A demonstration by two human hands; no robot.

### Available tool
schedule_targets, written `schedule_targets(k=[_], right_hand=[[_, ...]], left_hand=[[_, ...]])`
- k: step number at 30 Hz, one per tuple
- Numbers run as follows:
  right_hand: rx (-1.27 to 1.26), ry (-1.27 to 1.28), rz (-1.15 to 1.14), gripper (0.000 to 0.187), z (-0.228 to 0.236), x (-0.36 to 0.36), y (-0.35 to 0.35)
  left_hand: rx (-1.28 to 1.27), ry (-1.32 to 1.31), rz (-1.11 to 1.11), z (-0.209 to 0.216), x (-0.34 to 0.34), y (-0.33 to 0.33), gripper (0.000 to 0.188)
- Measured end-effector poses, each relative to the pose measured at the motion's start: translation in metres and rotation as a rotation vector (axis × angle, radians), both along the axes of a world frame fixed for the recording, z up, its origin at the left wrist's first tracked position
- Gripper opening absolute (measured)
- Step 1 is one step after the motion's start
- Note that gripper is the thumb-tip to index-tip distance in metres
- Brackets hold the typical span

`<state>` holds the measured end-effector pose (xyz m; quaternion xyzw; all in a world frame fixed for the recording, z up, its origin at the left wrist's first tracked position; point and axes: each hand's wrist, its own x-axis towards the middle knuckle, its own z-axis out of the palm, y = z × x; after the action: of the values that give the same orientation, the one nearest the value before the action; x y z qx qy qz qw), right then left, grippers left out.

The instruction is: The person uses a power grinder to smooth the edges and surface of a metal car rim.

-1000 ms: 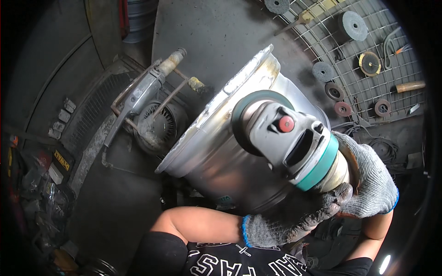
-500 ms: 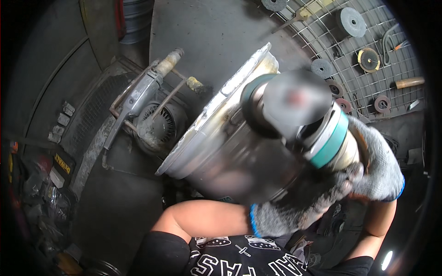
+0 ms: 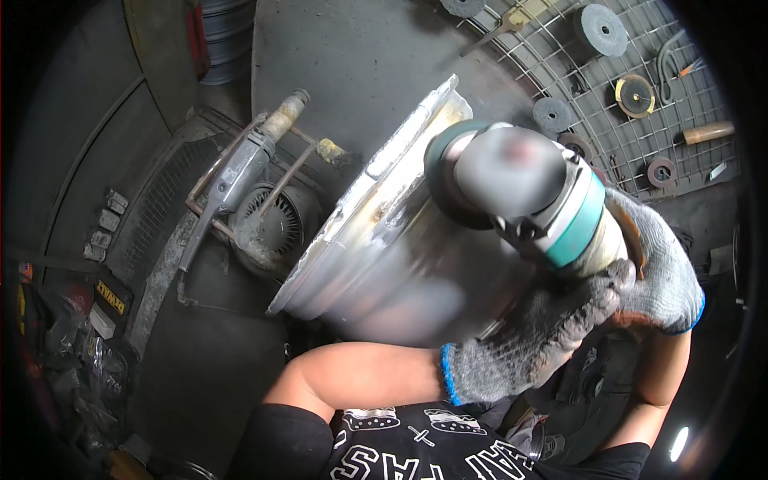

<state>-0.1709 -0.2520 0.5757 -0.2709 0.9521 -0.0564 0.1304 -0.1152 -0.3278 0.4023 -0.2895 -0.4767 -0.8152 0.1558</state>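
Grinder (image 3: pixel 532 196) lay up-left of both hands, long axis slanting toward disc (image 3: pixel 442 188) beside wheel rim (image 3: pixel 384 276); contact could not be told. Left hand (image 3: pixel 532 348), nearer rim, curled fingers on grinder's rear; right hand (image 3: pixel 660 268) wrapped it, fingertips hidden.

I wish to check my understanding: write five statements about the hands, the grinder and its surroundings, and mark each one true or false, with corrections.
1. The right hand is on the grinder. True.
2. The left hand is bare. False: the left hand wears a grey glove.
3. The band around the grinder is yellow. False: the band is teal.
4. Round discs are on a wire grid at the picture's upper right. True.
5. The silver metal piece lies wholly right of the grinder. False: the silver metal piece extends to the grinder's left.
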Motion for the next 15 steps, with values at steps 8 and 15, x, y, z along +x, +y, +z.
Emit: schedule_targets(k=[8, 15], right_hand=[[0.012, 0.031, 0.086, 0.087, 0.002, -0.002, 0.003], [0.130, -0.060, 0.137, 0.087, 0.013, 0.013, -0.011]], left_hand=[[0.009, 0.153, 0.212, -0.004, -0.006, 0.006, 0.042], [0.010, 0.065, -0.007, 0.004, 0.017, 0.007, 0.041]])
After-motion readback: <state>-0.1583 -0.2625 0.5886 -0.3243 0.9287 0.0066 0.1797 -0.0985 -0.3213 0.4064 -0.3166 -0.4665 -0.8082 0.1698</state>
